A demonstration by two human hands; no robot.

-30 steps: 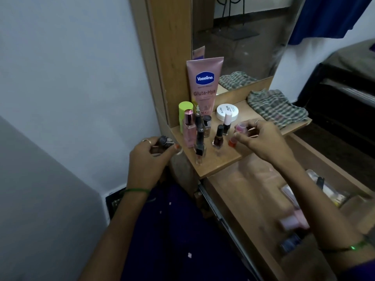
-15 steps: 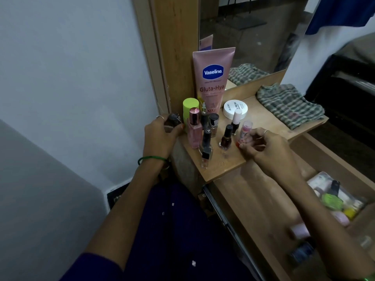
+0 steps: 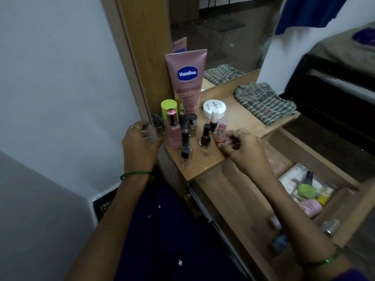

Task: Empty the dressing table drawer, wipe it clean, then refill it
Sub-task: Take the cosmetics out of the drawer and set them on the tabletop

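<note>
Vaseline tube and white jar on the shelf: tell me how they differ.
The Vaseline tube is pink and tall, standing upright against the mirror frame; the white jar is low, round and flat-lidded. The tube dwarfs the jar in height. Both stand on the dressing table shelf.

- Our right forearm covers part of the open drawer (image 3: 316, 159); the items beneath it cannot be identified.
- The left hand (image 3: 140, 145) is motion-blurred; its finger position is unclear.
- The small print on the white jar (image 3: 214, 107) is mostly illegible.
- The blurred small bottle (image 3: 281, 243) is half hidden.
</note>
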